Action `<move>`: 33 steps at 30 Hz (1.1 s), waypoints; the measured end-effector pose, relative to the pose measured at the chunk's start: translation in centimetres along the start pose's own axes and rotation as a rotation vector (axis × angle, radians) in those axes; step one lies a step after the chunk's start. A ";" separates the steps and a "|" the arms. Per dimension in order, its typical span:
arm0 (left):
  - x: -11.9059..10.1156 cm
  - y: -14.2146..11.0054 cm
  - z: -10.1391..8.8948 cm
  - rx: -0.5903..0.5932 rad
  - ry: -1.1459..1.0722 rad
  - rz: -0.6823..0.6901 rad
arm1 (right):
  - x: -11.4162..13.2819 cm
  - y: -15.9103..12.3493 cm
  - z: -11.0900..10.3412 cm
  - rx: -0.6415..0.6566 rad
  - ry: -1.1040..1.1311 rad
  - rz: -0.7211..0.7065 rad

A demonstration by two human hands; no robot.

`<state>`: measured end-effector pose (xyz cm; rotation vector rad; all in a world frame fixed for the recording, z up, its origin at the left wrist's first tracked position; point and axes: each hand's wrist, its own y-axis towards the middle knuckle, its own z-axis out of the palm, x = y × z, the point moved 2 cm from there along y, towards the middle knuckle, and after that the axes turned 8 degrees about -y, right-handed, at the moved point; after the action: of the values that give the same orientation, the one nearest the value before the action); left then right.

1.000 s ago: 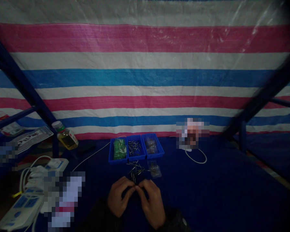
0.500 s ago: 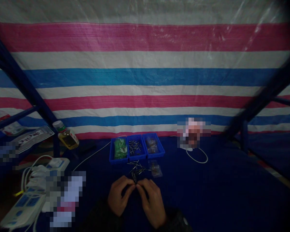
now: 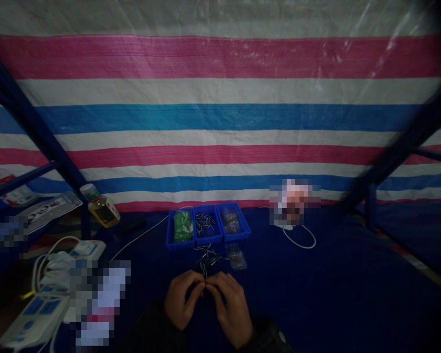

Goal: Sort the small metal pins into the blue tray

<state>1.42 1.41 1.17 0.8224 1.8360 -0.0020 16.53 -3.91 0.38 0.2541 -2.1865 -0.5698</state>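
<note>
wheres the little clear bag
In the head view, the small clear bag lies just below the rightmost blue tray, right of the loose metal pins.

**Pink, white and blue stripes band a woven tarpaulin**
Blue plastic trays sit on navy cloth, one with a green packet; silver pins lie scattered below them.

The left hand and right hand pinch a thin metal pin just below scattered pins.

Thin metal pins, pinched upright
</note>
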 end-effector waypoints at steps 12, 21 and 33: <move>0.0 -0.1 -0.1 -0.028 0.017 -0.010 | -0.2 -0.2 0.2 -0.069 -0.003 0.011; 0.0 0.0 0.0 -0.028 0.035 0.008 | -0.1 -0.1 0.1 -0.065 -0.023 0.011; -0.4 0.3 -0.2 -0.070 0.024 -0.027 | -0.5 -0.1 0.2 -0.125 0.108 0.050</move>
<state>1.51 1.45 1.71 0.7515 1.8587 0.0551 16.72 -3.72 -0.14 0.1599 -2.0386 -0.6473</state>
